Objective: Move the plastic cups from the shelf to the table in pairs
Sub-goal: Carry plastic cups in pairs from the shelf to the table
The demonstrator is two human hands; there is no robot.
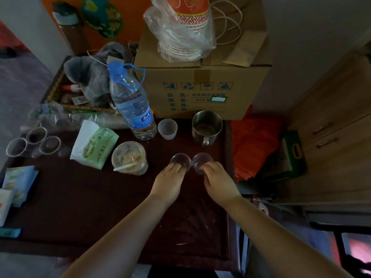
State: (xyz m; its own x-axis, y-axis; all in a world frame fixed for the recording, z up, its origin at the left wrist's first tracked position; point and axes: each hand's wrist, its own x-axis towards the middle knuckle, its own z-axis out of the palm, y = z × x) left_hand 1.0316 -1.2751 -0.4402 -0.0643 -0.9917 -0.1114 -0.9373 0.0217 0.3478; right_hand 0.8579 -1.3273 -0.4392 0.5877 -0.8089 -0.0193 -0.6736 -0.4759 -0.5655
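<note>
Two small clear plastic cups stand side by side on the dark wooden table (80,197), touching each other. My left hand (168,181) has its fingers on the near rim of the left cup (180,159). My right hand (217,180) grips the right cup (202,159) the same way. Three more clear cups (36,142) stand grouped at the table's far left edge. A frosted plastic cup (167,128) sits behind, beside the water bottle.
A large water bottle (130,103), a steel mug (206,127), a lidded drink cup with a spoon (129,157) and a tissue pack (94,145) crowd the middle. A cardboard box (200,87) carrying bagged paper cups (184,27) stands at the back. Wooden drawers (331,127) are to the right.
</note>
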